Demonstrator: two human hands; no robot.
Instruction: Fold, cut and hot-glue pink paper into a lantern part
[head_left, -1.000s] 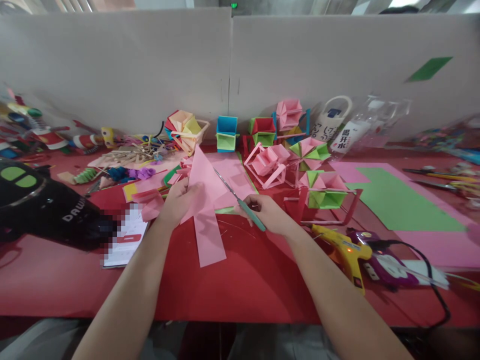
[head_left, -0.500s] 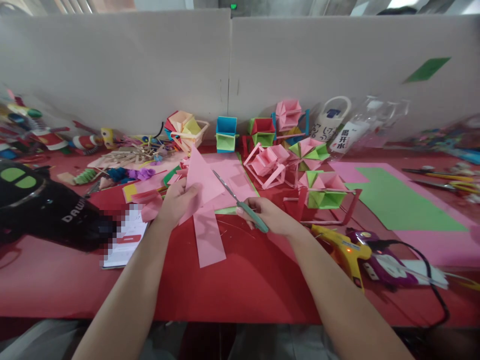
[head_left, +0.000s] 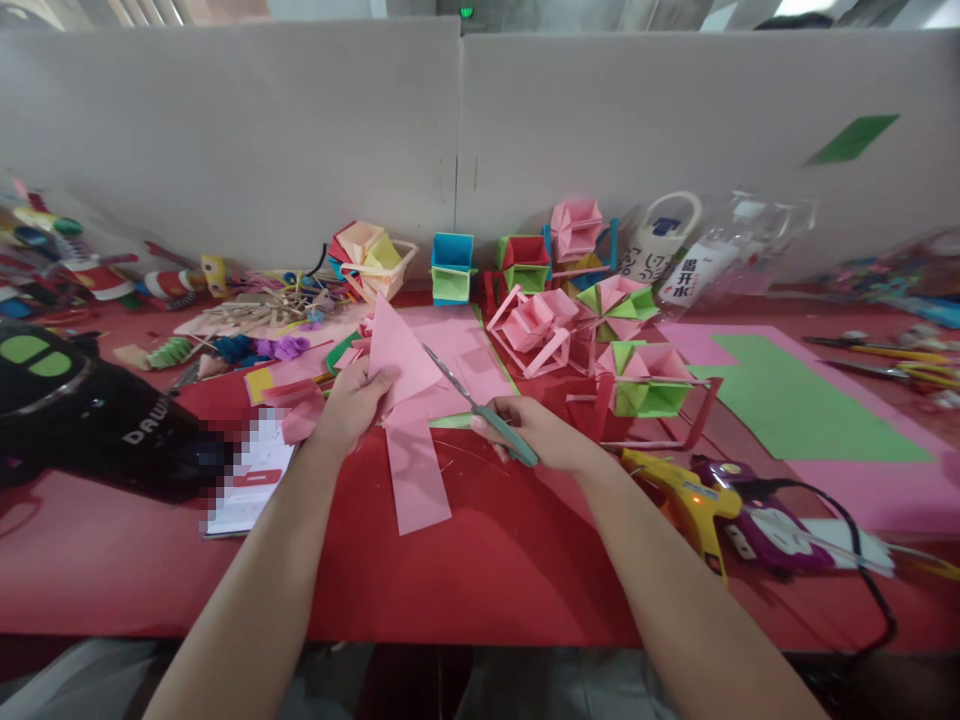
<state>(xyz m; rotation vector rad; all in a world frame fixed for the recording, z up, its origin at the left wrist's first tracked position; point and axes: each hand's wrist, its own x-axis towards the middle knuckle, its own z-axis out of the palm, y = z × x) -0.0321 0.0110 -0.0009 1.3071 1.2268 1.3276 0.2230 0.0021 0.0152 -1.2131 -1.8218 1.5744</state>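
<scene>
My left hand (head_left: 355,398) pinches a folded, triangular piece of pink paper (head_left: 400,352) between thumb and fingers, its point upward. In my right hand (head_left: 520,428) are scissors (head_left: 504,432) with green handles; their blades reach up and left, close to the triangle's right corner. Whether the blades touch the paper I cannot tell. Below the triangle a pink paper strip (head_left: 418,478) lies on the red table. Behind it are larger pink sheets (head_left: 474,350) with a green edge showing underneath.
Folded paper models, one a pink wheel (head_left: 531,322), stand along the back by the grey partition (head_left: 225,130). At right are a yellow glue gun (head_left: 694,500), a power strip (head_left: 780,530) and green paper (head_left: 817,400). A black hair-dryer-like device (head_left: 97,410) lies at left beside a phone-like screen (head_left: 251,490).
The pink triangle has shifted slightly left and turned a little in my left hand. My right hand and the scissors have hardly moved.
</scene>
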